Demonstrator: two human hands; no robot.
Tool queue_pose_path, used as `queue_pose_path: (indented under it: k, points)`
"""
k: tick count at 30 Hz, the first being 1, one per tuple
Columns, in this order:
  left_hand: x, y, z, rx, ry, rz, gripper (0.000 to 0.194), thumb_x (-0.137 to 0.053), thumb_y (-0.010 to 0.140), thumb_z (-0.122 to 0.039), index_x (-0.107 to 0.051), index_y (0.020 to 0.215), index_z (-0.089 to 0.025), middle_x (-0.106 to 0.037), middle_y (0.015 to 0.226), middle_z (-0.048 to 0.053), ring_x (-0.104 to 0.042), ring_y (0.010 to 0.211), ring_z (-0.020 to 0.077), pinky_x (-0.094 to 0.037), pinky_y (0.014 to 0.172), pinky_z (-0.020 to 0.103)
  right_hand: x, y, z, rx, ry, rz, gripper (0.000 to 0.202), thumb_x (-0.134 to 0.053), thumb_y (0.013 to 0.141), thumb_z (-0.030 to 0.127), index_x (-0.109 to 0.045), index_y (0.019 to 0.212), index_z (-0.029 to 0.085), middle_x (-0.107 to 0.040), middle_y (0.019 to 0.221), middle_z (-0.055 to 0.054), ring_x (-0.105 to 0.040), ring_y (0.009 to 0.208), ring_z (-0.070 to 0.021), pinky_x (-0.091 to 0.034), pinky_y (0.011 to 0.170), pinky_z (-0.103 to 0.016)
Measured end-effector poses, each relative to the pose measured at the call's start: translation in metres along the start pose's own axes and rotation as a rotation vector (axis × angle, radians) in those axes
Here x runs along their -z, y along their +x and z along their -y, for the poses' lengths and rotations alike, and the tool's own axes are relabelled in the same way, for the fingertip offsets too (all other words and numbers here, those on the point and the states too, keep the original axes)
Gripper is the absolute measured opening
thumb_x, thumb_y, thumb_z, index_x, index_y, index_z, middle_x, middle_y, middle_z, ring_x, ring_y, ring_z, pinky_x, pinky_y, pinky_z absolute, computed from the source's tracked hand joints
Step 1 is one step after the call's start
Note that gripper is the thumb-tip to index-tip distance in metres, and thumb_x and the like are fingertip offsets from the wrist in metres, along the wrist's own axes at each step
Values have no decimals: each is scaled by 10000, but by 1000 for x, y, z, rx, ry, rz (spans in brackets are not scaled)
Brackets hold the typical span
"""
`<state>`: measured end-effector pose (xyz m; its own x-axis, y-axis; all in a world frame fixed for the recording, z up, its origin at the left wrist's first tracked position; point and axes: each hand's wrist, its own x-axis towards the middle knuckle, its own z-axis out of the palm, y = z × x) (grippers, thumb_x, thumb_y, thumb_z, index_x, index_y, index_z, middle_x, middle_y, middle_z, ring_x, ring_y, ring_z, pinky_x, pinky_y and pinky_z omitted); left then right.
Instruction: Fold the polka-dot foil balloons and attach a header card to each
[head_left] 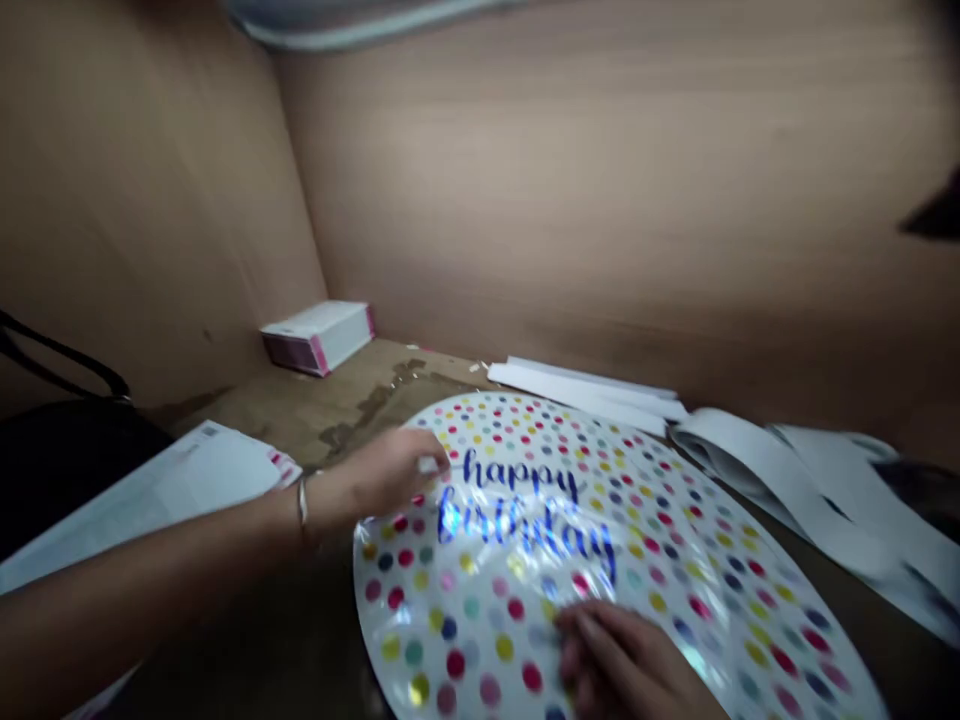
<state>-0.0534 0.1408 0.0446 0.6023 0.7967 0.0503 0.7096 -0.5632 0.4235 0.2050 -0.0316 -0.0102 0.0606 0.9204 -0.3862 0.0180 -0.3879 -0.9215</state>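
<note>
Two hands: my left hand, farther out, and right hand, nearer, have bent fingers; whether pinching, I cannot tell.
Polka-dot "happy birthday" disc: before me, over the brown tabletop.
Glossy face: probably light, bendy, slippery; I'd grip the rim.

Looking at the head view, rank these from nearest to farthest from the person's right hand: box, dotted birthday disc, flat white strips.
1. Dotted birthday disc: the right hand is over its near part.
2. Flat white strips: beyond the disc's far edge.
3. Box: back left corner.
</note>
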Motion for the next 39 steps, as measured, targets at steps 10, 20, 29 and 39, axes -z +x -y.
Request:
queue_pose_path:
  k: [10, 20, 29, 39]
  points:
    - [-77, -125, -81, -603, 2, 241, 329, -369, 908, -81, -576, 1154, -152, -628, 1126, 122, -575, 1034, 224, -426, 943, 345, 27, -70, -6, 506, -781, -72, 221, -535, 858, 288, -704, 1001, 288, -694, 1024, -51, -629, 950, -248, -507, 844, -429]
    - [-68, -84, -103, -111, -256, 317, 74, -631, 778, -242, -624, 804, -173, -627, 759, -6, -564, 696, 143, -398, 598, 205, 32, -80, -26, 530, -822, -102, 261, -488, 890, 266, -663, 1083, 256, -663, 1142, -51, -578, 1105, -237, -469, 953, -446]
    - [-86, -79, -124, -439, 93, 237, 113, -506, 798, -102, -584, 748, -167, -592, 741, 7, -526, 637, 142, -330, 549, 232, 22, -87, -23, 734, -909, -222, 190, -513, 869, 183, -655, 996, 181, -645, 1051, -98, -566, 1029, -220, -488, 888, -401]
    - [-89, -72, -114, -349, -287, 239, 189, -513, 801, -104, -652, 889, -196, -664, 828, -9, -586, 749, 126, -394, 672, 194, -7, -89, -26, 796, -996, -219, 279, -594, 735, 85, -636, 977, 217, -576, 1122, -86, -503, 1043, -272, -442, 900, -470]
